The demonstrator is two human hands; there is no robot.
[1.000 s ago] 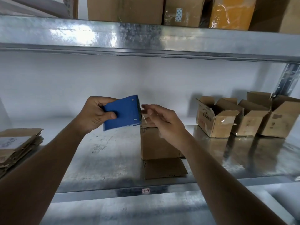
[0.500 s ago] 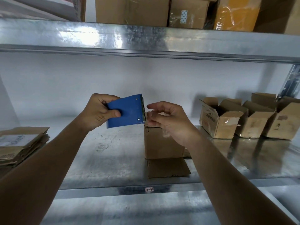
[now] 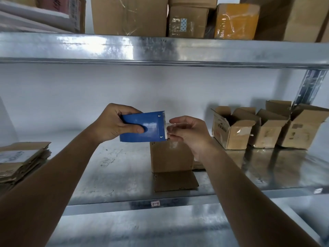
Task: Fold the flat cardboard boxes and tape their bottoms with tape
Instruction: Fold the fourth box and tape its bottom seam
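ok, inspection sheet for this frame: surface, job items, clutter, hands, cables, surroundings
Surface: metal shelf, scuffed, reflective.
Job's things: blue tape dispenser held above the upright box, which has one flap lying flat in front; clear tape pulled from the toothed edge; stack of flat boxes at left; three folded boxes at right, flaps open.
Clutter: nothing seen.
Grippers: left hand grips the dispenser; right hand fingers pinch the tape end.
Cables: nothing seen.
Surroundings: white back wall; upper shelf with taped parcels; label on the shelf edge.
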